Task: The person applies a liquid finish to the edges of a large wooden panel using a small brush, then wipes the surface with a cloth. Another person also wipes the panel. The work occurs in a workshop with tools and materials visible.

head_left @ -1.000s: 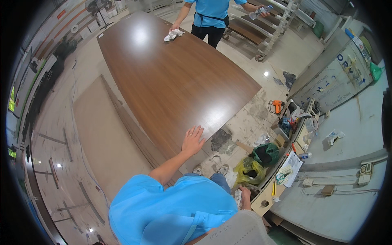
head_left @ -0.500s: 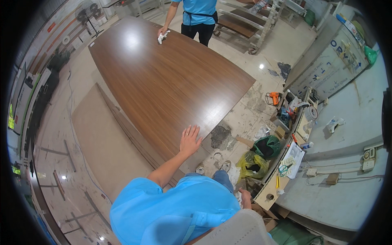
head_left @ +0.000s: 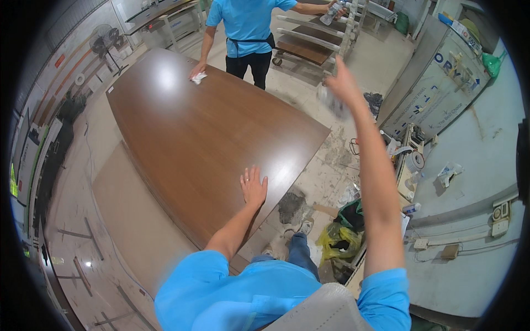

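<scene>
My left hand (head_left: 254, 187) lies flat on the near end of a large brown wood-grain panel (head_left: 215, 132), its fingers spread. A ring shows on one finger. My right hand (head_left: 343, 85) is raised off to the panel's right, arm stretched out, smeared by motion. Below its fingers hangs a pale, whitish thing (head_left: 331, 102), too blurred to name. Across the panel a co-worker in a blue shirt (head_left: 241, 25) presses a white cloth (head_left: 199, 78) on the surface with one hand. The co-worker's other hand holds up a clear plastic bottle (head_left: 333, 14).
Beige boards (head_left: 132, 193) lie low along the panel's left. At right, a narrow cluttered bench (head_left: 408, 171) runs along the wall, with yellow and green plastic bags (head_left: 337, 243) at its foot. A rack with boards (head_left: 309, 41) stands behind the co-worker. A cable (head_left: 91, 165) trails over the floor at left.
My right hand has swung from low beside my body up and forward, past the panel's right edge. My left hand stays flat on the panel. The co-worker's cloth has shifted slightly.
</scene>
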Demonstrator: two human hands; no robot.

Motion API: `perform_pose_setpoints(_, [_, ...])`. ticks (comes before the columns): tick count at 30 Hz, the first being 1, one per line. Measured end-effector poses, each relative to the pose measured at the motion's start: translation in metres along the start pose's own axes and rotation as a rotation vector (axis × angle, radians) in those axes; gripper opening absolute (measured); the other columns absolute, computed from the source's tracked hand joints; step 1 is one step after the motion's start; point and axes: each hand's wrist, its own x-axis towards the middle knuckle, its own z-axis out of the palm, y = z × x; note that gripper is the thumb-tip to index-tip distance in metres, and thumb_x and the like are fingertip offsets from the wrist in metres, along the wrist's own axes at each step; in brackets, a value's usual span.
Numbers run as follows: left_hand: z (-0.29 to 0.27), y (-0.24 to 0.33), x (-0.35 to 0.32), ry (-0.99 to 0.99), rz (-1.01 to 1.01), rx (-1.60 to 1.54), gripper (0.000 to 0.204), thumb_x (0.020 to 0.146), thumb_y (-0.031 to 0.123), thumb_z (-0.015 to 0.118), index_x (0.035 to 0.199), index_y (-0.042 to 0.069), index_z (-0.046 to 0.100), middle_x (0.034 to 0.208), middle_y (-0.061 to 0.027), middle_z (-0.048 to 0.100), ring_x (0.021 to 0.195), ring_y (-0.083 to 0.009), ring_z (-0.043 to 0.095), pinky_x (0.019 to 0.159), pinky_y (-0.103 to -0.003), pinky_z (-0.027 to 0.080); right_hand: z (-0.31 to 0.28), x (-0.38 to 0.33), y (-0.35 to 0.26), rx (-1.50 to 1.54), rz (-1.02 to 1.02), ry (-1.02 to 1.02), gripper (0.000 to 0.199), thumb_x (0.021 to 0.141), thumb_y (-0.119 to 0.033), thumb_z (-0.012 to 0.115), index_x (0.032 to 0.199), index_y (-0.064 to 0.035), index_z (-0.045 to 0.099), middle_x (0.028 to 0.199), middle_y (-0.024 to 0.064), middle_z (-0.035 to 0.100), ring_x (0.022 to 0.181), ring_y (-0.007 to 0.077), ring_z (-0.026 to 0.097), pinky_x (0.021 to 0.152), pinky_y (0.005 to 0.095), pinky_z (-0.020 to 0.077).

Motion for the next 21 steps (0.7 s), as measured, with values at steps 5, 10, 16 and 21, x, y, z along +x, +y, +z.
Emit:
perform_pose_setpoints(5, [0.003,0.011,0.009,-0.027,-0.099,0.118,0.06,0.106,0.043,0.056,0.157,0.012,0.049,0.166,-0.0097,0.045,0.156,-0.0356,0.033,0.129,-0.054,0.021,-0.04,0.179,0.008,-0.144,0.137,-0.061,0.073,0.089,-0.022,0.064,0.155,0.0004,0.044,0.135,0.0349,0.066,0.129,0.0451,0.064,0.109,0.0508,0.0503])
perform_pose_setpoints(10, [-0.006,0.015,0.008,-0.106,-0.168,0.158,0.063,0.107,0.048,0.05,0.162,0.017,0.045,0.17,-0.0045,0.041,0.159,-0.0295,0.031,0.132,-0.052,0.018,0.039,0.187,0.08,0.116,-0.141,-0.147,0.054,0.092,-0.024,0.07,0.136,0.0069,0.067,0.13,0.025,0.073,0.114,0.0312,0.073,0.1,0.039,0.0548])
perform_pose_setpoints(16, [-0.012,0.024,0.005,-0.167,-0.216,0.171,0.063,0.107,0.049,0.05,0.163,0.02,0.043,0.172,-0.0018,0.038,0.16,-0.0278,0.029,0.133,-0.051,0.017,0.236,-0.045,0.108,0.573,0.16,-0.489,0.037,0.099,-0.03,0.072,0.116,0.0028,0.075,0.099,0.0161,0.076,0.093,0.0235,0.071,0.086,0.0394,0.054])
perform_pose_setpoints(21, [-0.013,0.026,0.006,-0.201,-0.221,0.219,0.064,0.107,0.049,0.051,0.164,0.022,0.042,0.172,-0.001,0.038,0.16,-0.0271,0.029,0.133,-0.051,0.018,0.264,-0.185,0.107,-0.062,-0.395,-0.624,0.063,0.095,-0.04,0.072,0.149,-0.009,0.059,0.16,0.0246,0.047,0.147,0.0446,0.043,0.122,0.0576,0.0335])
